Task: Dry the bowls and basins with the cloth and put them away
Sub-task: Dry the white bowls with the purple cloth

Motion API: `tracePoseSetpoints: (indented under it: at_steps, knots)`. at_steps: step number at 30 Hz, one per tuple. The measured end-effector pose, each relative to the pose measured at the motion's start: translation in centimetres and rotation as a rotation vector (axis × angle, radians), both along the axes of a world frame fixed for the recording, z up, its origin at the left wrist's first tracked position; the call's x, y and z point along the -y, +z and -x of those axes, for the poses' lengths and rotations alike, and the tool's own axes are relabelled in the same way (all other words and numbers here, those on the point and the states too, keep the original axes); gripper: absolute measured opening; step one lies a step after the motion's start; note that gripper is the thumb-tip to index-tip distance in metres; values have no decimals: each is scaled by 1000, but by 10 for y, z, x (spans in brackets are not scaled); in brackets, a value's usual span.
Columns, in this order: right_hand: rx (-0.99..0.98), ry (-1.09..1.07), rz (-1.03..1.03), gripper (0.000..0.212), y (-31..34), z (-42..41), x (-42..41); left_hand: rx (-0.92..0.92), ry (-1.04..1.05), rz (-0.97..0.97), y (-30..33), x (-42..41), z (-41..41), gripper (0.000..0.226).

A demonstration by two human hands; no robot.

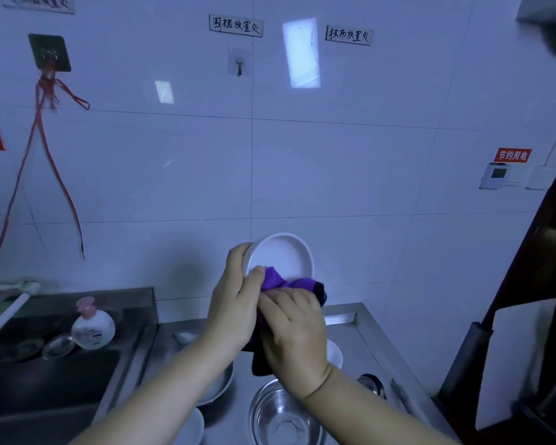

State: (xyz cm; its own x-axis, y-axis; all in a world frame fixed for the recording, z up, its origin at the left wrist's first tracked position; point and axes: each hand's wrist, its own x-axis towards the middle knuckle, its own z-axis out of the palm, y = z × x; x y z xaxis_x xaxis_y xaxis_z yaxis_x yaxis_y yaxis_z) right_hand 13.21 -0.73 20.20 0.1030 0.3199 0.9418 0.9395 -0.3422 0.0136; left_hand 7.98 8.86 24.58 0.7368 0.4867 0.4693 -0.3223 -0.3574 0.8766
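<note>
A white bowl [281,256] is held raised above the steel surface [347,332], tilted with its opening toward the camera. The left hand [235,300] is clamped on the bowl's left rim, thumb inside the edge. The right hand [294,332] is closed around a purple cloth [275,279], which is pressed into the bowl's lower interior; nothing else is seen inside the bowl. Directly below the bowl, an empty steel basin [284,415] stands on the surface. Below and left of the bowl, a shallow steel dish [220,385] and a white bowl edge [191,427] are partly hidden by the left forearm. A second white vessel [334,354] shows just behind the right wrist. Far left of the bowl, a pump bottle [92,326] stands by a sink [45,380].
</note>
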Motion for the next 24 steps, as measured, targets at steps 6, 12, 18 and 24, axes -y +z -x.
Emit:
tracePoseSetpoints:
  at_steps: [6,12,18,24]
  knots:
    - [227,122,161,26,-15,-23,21,-72,-23,-168,-3,-17,2,23]
    - [579,171,376,24,-6,-66,44,-346,-172,-276,9,-28,4,31]
    - [610,154,378,18,-6,-67,40,-621,-310,-452,27,-41,-3,28]
    - [345,45,293,22,-19,-36,30,-508,-102,-354,4,-35,-7,24]
